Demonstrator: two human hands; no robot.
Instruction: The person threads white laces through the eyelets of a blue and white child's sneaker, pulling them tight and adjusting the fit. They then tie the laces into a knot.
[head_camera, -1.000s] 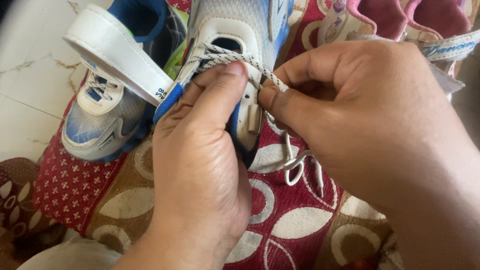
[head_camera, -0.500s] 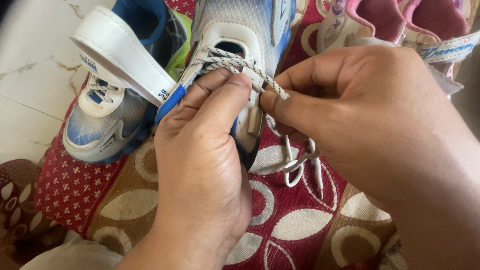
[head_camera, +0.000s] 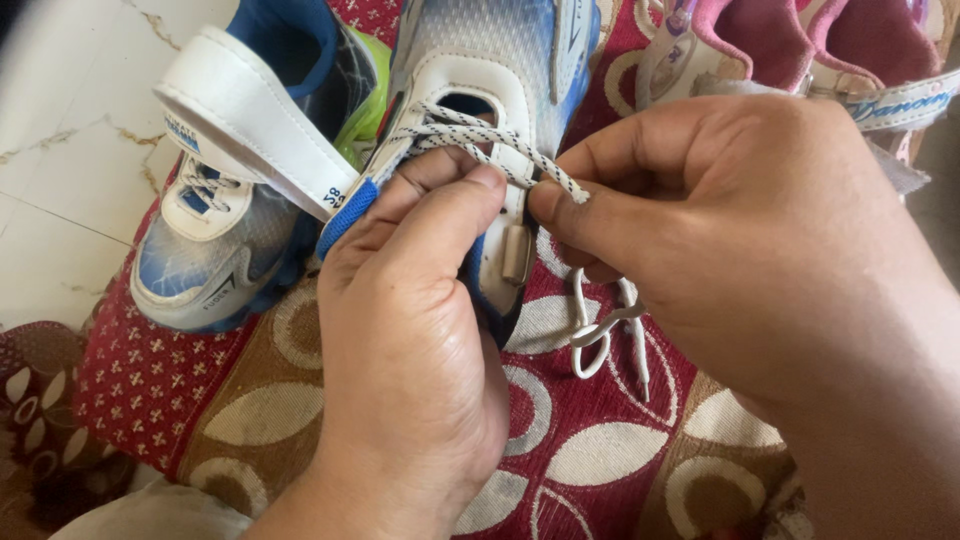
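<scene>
Your left hand (head_camera: 410, 340) is wrapped around the blue-and-white shoe (head_camera: 480, 90), thumb pressed by the lace holes. Your right hand (head_camera: 740, 260) pinches the speckled lace (head_camera: 500, 145) tight just beside that thumb. Its loose ends (head_camera: 605, 330) dangle below your pinch over the patterned cloth (head_camera: 590, 450). A second shoe (head_camera: 240, 180) crowds the left; pink shoes (head_camera: 800, 45) sit beyond your right knuckles.

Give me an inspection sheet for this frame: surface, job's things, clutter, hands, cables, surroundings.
Surface: patterned red and brown cloth, shoes resting on it.
Job's things: blue and white shoe; its speckled lace stretched across the eyelets, white lace ends hanging in a loop.
Clutter: second matching shoe with strap open; pink shoes top right.
Hands: left hand wrapped around the shoe's side; right hand pinching the lace.
Cables: nothing seen.
Surroundings: pale marbled floor at left.
</scene>
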